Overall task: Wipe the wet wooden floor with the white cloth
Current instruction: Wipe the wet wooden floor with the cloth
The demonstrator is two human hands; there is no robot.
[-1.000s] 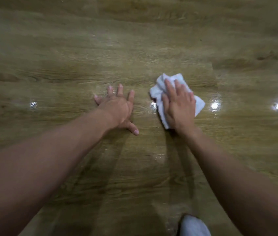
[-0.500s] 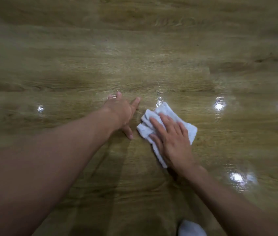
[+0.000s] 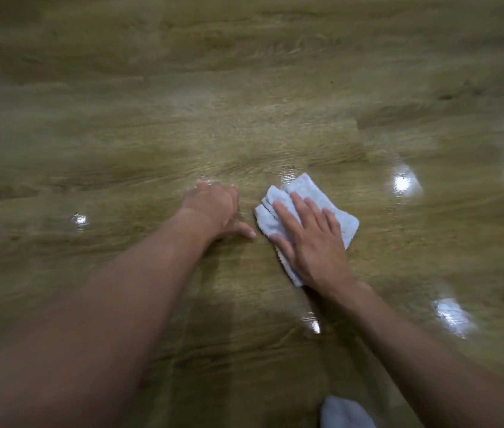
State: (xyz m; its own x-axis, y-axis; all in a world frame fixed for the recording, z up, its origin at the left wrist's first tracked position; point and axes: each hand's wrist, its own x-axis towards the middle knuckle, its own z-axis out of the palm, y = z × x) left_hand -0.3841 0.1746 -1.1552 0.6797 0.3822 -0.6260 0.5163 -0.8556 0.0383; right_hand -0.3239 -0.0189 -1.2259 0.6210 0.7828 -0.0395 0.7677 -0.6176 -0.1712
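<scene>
While a white fabric shape (image 3: 345, 412) at the lower edge is too cropped to name, the wet glints on the wooden floor (image 3: 244, 366) just past it, beside the right forearm, suggest the wipe should run in overlapping strokes under even palm pressure, with the folded cloth kept flat so no edge bunches or trails. Farther out, the right hand (image 3: 312, 242) lies flat on the white cloth (image 3: 306, 189), fingers straight and slightly spread, pressing it to the boards. The left hand (image 3: 213, 208) braces palm-down on bare floor, holding nothing, its thumb tip just beside the cloth's edge. Beyond them more glints show to the right.
</scene>
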